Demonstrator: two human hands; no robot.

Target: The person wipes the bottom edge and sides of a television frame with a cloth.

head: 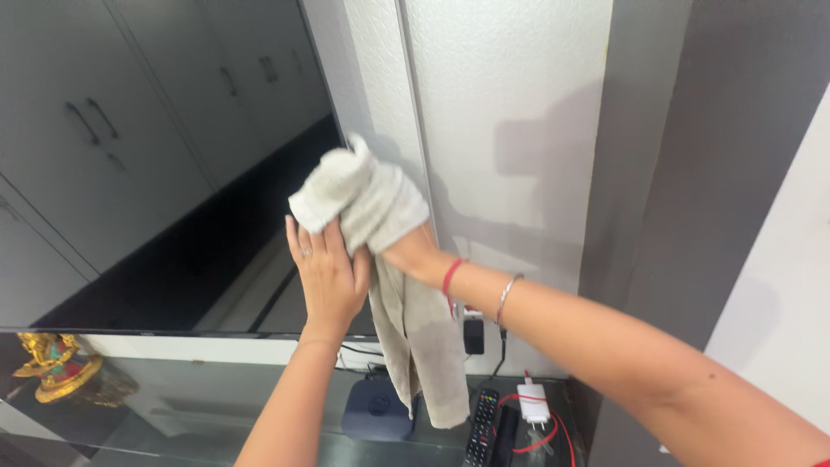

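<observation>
One television screen fills the left. One beige cloth hangs at its right edge, bunched in the right hand, fingers hidden beneath. The left hand presses flat, fingers spread. On the glass shelf's right end lie one black box and two remotes; one figurine stands at the left end.

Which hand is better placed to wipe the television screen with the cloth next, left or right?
Probably the right hand: the beige cloth is wrapped over it and it rests at the television screen edge. The left hand lies flat, only touching the cloth.

beige cloth, black remote, red cable
</observation>
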